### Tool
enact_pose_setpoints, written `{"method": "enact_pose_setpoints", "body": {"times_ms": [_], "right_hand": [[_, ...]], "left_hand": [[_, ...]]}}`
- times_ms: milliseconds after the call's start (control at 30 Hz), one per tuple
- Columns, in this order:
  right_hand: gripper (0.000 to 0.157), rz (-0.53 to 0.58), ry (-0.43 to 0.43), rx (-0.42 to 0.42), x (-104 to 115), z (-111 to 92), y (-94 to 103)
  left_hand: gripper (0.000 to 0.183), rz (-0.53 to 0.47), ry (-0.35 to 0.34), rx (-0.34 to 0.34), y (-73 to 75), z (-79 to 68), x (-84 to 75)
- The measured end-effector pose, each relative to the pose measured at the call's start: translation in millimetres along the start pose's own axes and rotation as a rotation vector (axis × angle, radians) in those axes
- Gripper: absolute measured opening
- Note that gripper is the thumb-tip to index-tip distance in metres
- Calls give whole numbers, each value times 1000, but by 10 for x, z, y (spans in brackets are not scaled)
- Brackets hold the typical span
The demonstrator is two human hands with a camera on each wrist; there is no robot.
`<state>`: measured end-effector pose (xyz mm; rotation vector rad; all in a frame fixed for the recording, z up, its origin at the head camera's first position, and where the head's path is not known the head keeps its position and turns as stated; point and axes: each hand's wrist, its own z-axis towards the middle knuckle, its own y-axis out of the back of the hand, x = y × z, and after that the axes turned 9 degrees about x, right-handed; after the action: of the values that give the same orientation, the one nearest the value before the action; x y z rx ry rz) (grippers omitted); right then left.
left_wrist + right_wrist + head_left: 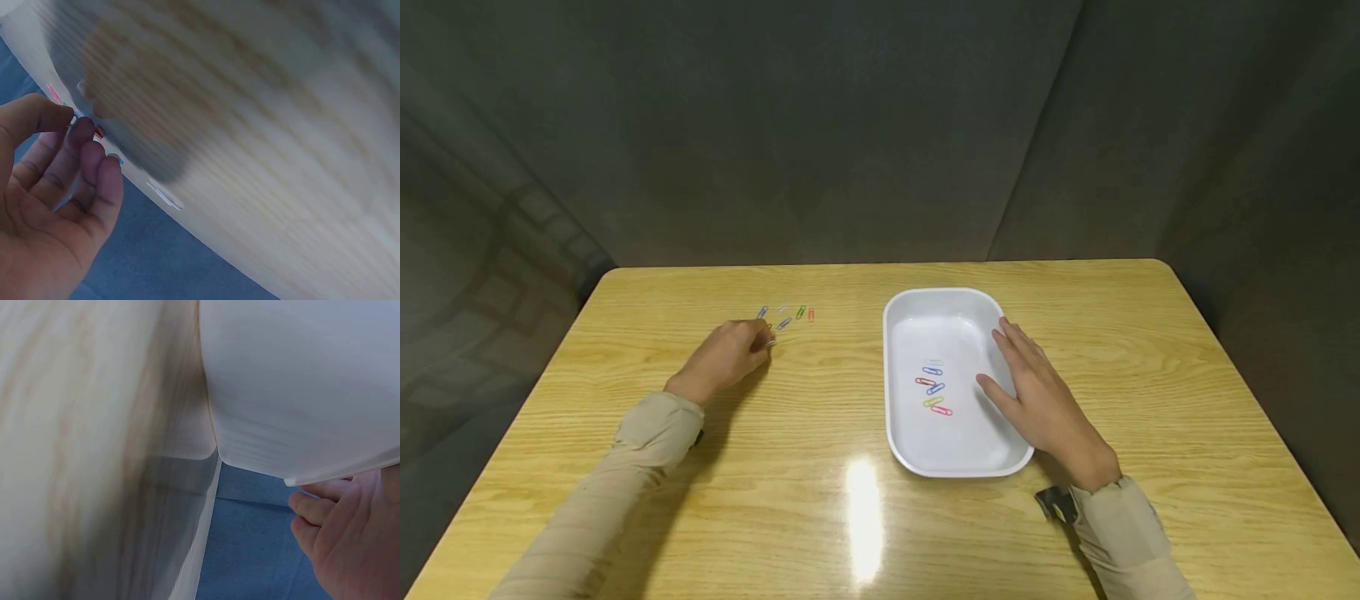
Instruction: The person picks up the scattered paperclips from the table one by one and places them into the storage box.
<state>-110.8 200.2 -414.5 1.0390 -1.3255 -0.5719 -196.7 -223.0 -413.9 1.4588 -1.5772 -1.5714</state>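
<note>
Near the table's far left, my left hand (722, 354) pinches a small pale paper clip (771, 342) between thumb and forefinger; the fingers partly hide it. Just beyond lie loose paper clips: two blue, one of them close to the fingertips (74, 120), plus a white one (782, 307), a green one (801, 312) and a red one (811, 314). Right of centre stands a white tray (887, 392). Several coloured paper clips (936, 388) lie on its bottom. With fingers straight, my right hand (1048, 404) rests at the tray's right rim, its thumb over the inside.
The wooden table (805, 417) has a bright light reflection near its front. Grey panels (820, 133) stand behind it and at both sides. Between the loose clips and the tray lies a stretch of bare wood.
</note>
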Motion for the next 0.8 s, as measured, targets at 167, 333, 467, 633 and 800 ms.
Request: {"method": "enact_pose_setpoints", "body": {"times_ms": [167, 333, 467, 633, 800], "right_hand": [[74, 4, 1, 0, -5, -4, 3], [74, 8, 2, 3, -5, -4, 10], [74, 4, -4, 8, -4, 0, 8], [74, 0, -6, 9, -4, 4, -2], [74, 0, -7, 10, 4, -1, 2]], "left_hand": [[13, -20, -35, -19, -27, 11, -17], [11, -55, -53, -25, -35, 28, -75], [9, -81, -52, 0, -36, 22, -145], [8, -96, -80, 10, -46, -1, -225], [11, -112, -129, -8, -47, -3, -302]]}}
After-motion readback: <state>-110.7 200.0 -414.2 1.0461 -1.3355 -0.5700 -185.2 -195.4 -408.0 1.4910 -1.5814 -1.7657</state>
